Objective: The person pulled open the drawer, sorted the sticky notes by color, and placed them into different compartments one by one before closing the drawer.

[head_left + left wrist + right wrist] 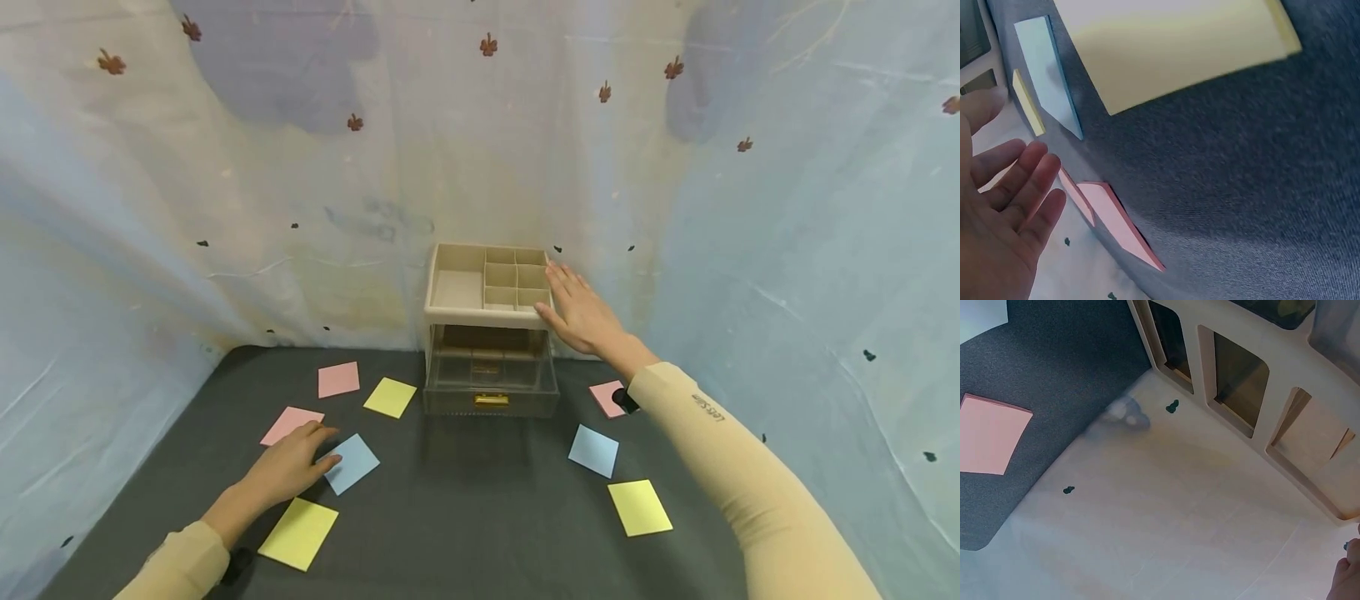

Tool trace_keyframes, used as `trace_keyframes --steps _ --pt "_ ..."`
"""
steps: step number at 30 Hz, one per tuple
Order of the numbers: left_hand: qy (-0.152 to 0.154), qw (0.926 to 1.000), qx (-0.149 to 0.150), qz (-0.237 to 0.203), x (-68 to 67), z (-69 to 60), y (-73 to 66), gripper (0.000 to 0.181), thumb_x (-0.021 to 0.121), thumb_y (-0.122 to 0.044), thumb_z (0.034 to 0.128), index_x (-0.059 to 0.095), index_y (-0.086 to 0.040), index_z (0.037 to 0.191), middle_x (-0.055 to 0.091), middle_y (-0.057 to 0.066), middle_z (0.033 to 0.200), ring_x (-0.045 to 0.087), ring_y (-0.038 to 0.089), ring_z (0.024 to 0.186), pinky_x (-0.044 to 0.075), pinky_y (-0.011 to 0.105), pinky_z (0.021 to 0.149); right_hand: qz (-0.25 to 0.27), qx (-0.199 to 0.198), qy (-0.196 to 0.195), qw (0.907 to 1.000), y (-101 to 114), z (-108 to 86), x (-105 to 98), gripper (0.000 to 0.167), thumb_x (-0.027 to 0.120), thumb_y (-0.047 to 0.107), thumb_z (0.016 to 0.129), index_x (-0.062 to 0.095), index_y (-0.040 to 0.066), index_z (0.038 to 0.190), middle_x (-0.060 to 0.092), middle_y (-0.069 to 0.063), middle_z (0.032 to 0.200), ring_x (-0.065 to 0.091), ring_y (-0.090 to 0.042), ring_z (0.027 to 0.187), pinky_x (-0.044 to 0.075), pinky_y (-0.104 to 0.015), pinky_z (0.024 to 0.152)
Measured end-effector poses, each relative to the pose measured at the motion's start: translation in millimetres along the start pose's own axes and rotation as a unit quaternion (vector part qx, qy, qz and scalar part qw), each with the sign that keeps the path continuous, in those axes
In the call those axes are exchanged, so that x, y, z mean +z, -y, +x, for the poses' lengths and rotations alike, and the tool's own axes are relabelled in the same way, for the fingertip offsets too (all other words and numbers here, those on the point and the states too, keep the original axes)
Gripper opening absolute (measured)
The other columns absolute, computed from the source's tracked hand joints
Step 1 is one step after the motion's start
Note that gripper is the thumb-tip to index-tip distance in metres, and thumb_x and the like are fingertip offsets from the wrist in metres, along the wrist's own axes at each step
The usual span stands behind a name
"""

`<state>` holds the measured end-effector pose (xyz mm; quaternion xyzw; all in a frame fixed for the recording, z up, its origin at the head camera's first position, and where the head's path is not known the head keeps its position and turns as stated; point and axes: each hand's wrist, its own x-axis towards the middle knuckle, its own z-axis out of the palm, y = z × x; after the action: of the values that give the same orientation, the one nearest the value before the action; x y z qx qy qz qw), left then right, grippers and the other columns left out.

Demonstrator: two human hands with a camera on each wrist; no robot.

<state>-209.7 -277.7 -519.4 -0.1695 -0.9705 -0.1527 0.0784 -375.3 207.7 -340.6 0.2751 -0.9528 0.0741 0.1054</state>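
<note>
A cream desktop organizer [480, 317] with a divided top tray stands at the back of the dark table. Its clear lower drawer [450, 404] with a gold handle [491, 400] juts out at the front. My right hand [581, 312] lies along the organizer's upper right side with fingers extended; whether it presses there I cannot tell. In the right wrist view only a bit of that hand [1347, 575] shows. Over the left part of the table is my left hand [288, 467], fingers loosely bent and holding nothing, near a blue sticky-note pad [356, 467].
On the left lie two pink pads [338, 379] and two yellow pads [390, 397]. To the right of the organizer are a pink pad [603, 400], a blue pad [594, 452] and a yellow pad [640, 508]. A patterned curtain [360, 183] hangs behind the table.
</note>
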Motion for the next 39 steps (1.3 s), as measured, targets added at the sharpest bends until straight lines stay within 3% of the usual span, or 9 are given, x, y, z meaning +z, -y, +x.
trace_keyframes --steps 6,13,18,26,33,39 --pt "0.039 0.9992 -0.005 -0.008 2.7 -2.3 3.2 0.053 0.084 -0.032 0.0893 0.068 0.002 0.126 0.065 0.017 0.117 0.067 0.036 0.108 0.057 0.055 0.088 -0.006 0.000 0.006 1.0000 1.3 -0.8 -2.0 0.079 0.029 0.054 0.112 0.008 0.001 0.166 0.005 -0.012 0.175 0.002 -0.031 0.161 0.003 -0.045 0.130" --pt "0.064 0.9978 -0.013 -0.014 8.4 -4.4 3.1 0.060 0.085 -0.042 0.0868 0.069 0.000 0.126 0.063 0.017 0.121 0.065 0.035 0.108 0.057 0.055 0.087 -0.006 0.004 0.007 0.9999 -0.1 -6.1 1.9 0.078 0.029 0.053 0.112 0.008 0.000 0.166 0.005 -0.014 0.174 0.003 -0.032 0.161 0.004 -0.046 0.130" --pt "0.065 0.9975 -0.020 -0.017 14.7 -6.6 6.8 0.066 0.086 -0.046 0.0840 0.069 0.001 0.126 0.062 0.019 0.123 0.064 0.035 0.109 0.056 0.055 0.088 -0.006 0.006 0.008 0.9999 1.6 -6.0 1.5 0.078 0.031 0.052 0.112 0.009 0.000 0.166 0.006 -0.013 0.174 0.003 -0.031 0.161 0.004 -0.046 0.130" --pt "0.067 0.9976 -0.009 -0.014 13.4 -5.1 7.9 0.068 0.092 -0.045 0.0761 0.071 0.001 0.122 0.060 0.006 0.106 0.057 0.017 0.091 0.052 0.040 0.073 -0.007 0.006 0.005 0.9999 2.4 -4.0 0.2 0.078 0.030 0.052 0.112 0.009 0.000 0.166 0.006 -0.013 0.174 0.004 -0.031 0.161 0.004 -0.045 0.130" --pt "0.064 0.9974 -0.021 -0.026 13.0 -2.6 8.2 0.065 0.095 -0.039 0.0730 0.072 0.002 0.118 0.060 0.007 0.105 0.056 0.018 0.092 0.053 0.040 0.075 -0.006 0.002 0.003 1.0000 3.0 -2.8 -1.1 0.078 0.029 0.053 0.112 0.008 0.000 0.166 0.006 -0.014 0.174 0.004 -0.031 0.161 0.004 -0.046 0.130" --pt "0.065 0.9941 -0.048 -0.073 8.6 0.2 5.2 0.065 0.098 -0.033 0.0692 0.072 0.004 0.116 0.060 0.011 0.102 0.059 0.023 0.090 0.054 0.040 0.075 -0.009 0.001 -0.002 1.0000 3.5 -2.0 -1.7 0.078 0.030 0.052 0.112 0.009 0.001 0.166 0.007 -0.013 0.174 0.004 -0.031 0.161 0.005 -0.045 0.130"
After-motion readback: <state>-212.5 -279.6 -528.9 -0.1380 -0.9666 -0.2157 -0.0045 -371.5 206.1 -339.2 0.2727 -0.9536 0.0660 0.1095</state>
